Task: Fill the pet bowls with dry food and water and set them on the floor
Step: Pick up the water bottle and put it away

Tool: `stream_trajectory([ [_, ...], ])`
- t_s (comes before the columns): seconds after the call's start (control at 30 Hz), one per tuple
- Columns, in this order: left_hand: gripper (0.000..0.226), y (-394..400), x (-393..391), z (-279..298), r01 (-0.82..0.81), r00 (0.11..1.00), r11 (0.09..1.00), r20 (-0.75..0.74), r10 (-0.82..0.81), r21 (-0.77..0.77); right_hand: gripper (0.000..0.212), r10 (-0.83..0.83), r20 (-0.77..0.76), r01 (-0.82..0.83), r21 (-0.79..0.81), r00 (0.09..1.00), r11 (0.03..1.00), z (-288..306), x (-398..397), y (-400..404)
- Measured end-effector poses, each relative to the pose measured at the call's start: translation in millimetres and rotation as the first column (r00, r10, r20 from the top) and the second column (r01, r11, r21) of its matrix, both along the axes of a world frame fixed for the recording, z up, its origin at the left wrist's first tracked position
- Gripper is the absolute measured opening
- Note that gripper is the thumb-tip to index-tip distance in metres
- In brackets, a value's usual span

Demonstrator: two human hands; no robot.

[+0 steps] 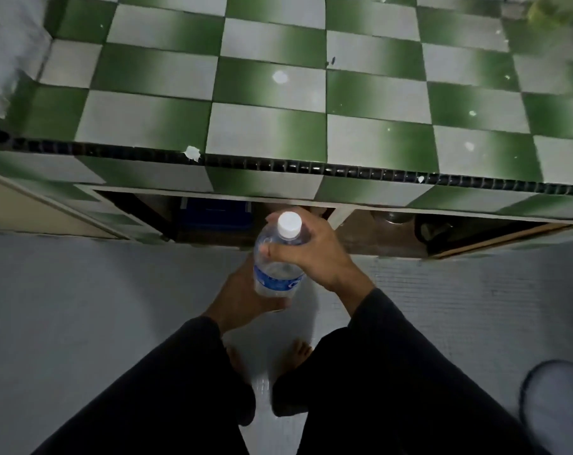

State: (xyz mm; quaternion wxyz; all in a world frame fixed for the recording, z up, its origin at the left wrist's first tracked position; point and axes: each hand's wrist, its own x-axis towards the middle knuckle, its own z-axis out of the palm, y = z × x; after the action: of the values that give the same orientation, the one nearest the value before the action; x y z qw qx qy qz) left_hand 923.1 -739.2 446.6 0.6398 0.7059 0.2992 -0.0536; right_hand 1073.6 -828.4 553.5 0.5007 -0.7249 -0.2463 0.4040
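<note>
Early stage: clear plastic water bottle with white cap [278, 257] held upright below green-and-white checkered tiled tabletop [268, 126]; right hand [311, 251] fingers wrapped round its neck, left hand [239, 297] cupping its base. Cap on, no bowls visible.

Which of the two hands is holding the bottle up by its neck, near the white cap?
The right hand: its fingers curl round the water bottle just below the white cap. The left hand supports the bottle's lower end.

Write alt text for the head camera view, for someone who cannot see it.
A person's two hands hold a capped water bottle upright: the right hand near its neck, the left hand at its base. Ahead is a green-and-white checkered counter.
</note>
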Motion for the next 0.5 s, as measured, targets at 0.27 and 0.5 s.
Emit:
stream_trajectory([
  [0.27, 0.098, 13.5, 15.8, -144.3, -0.012, 1.0, 1.0, 0.01, 0.012, 0.0, 0.045, 0.024, 0.008, -0.024, -0.035, 1.0, 0.999, -137.9, 21.2, 12.4],
  [0.5, 0.085, 34.1, 26.6, -260.4, -0.025, 0.998, 0.998, 0.061, 0.021, 0.062, 0.045, 0.012, 0.037, -0.013, 0.018, 0.999, 1.0, -248.7, 29.8, 31.8],
])
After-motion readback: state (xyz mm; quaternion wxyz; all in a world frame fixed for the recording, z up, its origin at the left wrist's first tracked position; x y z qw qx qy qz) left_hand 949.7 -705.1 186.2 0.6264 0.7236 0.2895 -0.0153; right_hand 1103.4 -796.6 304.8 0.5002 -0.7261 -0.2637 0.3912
